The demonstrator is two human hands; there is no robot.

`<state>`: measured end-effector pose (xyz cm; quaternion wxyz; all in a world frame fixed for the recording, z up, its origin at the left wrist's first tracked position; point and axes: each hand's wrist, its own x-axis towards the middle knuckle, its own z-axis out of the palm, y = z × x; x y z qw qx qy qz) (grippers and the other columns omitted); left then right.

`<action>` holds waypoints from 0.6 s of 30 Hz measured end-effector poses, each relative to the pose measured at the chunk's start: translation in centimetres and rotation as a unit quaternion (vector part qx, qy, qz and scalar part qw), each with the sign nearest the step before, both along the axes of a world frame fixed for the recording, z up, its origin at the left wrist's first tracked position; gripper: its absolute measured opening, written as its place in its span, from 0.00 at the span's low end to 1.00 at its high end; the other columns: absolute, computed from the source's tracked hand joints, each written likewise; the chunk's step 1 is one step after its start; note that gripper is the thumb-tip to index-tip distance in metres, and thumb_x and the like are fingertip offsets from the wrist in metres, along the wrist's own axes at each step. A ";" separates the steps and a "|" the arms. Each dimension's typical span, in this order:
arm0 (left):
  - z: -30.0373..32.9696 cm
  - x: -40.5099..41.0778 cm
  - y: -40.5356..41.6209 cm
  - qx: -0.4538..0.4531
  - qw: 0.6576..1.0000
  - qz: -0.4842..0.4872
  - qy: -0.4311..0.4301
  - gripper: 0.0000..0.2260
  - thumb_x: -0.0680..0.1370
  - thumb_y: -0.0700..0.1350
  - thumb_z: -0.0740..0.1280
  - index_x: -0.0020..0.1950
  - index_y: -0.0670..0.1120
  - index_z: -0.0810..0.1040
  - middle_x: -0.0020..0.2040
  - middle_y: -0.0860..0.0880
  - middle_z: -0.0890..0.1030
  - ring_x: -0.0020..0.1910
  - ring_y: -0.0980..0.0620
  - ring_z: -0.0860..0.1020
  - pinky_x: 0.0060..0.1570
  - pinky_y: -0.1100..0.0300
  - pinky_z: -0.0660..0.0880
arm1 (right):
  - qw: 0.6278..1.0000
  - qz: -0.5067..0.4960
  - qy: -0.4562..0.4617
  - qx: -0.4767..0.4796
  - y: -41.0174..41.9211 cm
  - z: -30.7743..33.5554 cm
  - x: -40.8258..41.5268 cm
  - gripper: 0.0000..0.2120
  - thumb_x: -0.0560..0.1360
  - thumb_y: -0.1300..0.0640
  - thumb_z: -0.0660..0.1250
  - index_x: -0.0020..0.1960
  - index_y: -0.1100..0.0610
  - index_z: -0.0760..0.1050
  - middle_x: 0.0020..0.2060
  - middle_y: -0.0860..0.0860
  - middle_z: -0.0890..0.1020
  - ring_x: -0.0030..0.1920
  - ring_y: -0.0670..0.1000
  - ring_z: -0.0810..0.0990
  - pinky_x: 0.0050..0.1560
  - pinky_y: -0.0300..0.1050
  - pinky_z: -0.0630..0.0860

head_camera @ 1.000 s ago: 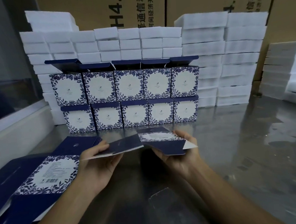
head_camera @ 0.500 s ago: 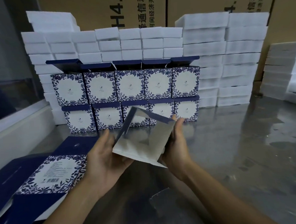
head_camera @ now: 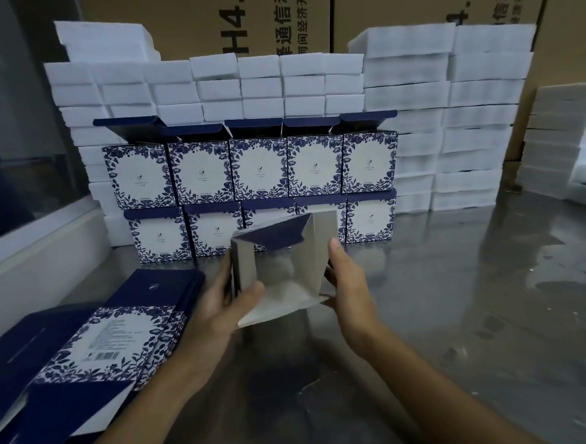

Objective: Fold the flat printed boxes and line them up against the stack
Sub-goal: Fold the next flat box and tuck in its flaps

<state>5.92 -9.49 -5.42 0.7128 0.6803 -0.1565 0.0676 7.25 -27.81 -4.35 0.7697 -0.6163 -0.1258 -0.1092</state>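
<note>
On the glossy steel counter (head_camera: 462, 314), white foam blocks (head_camera: 412, 122) are piled at twelve o'clock, with two tiers of erected blue-floral cartons (head_camera: 257, 169) set against them and a sheaf of flat blanks (head_camera: 97, 347) at eight o'clock. At centre, the half-opened box (head_camera: 281, 274), grey board inside and navy flaps, is squared into a tube. The left hand (head_camera: 218, 312) pinches its near wall and the right hand (head_camera: 348, 280) cups the far side, so tucking the flaps likely follows.
</note>
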 end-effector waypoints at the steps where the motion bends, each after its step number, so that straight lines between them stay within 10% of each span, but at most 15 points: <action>1: 0.1 0.0 0.0 0.011 1.000 0.021 -0.002 0.33 0.68 0.63 0.72 0.72 0.60 0.69 0.65 0.57 0.78 0.66 0.53 0.75 0.67 0.45 0.70 | 1.000 -0.013 0.008 -0.001 -0.1 0.2 0.0 0.17 0.77 0.36 0.58 0.54 0.45 0.79 0.47 0.42 0.87 0.48 0.39 0.84 0.44 0.39 0.81; 12: 1.0 0.6 0.2 -0.093 0.976 0.193 0.031 0.10 0.83 0.48 0.61 0.50 0.47 0.80 0.42 0.51 0.86 0.40 0.54 0.85 0.30 0.56 0.81 | 0.978 -0.116 0.046 0.166 -2.2 0.3 1.6 0.05 0.83 0.57 0.63 0.56 0.51 0.68 0.34 0.50 0.83 0.30 0.48 0.82 0.31 0.42 0.80; 18: 1.0 0.9 0.1 -0.125 0.969 0.210 0.037 0.12 0.83 0.48 0.61 0.47 0.43 0.78 0.40 0.51 0.85 0.39 0.54 0.84 0.32 0.52 0.81 | 0.980 -0.181 -0.084 -0.014 -2.7 -0.4 2.0 0.12 0.82 0.67 0.60 0.44 0.54 0.72 0.36 0.45 0.77 0.32 0.46 0.75 0.32 0.41 0.78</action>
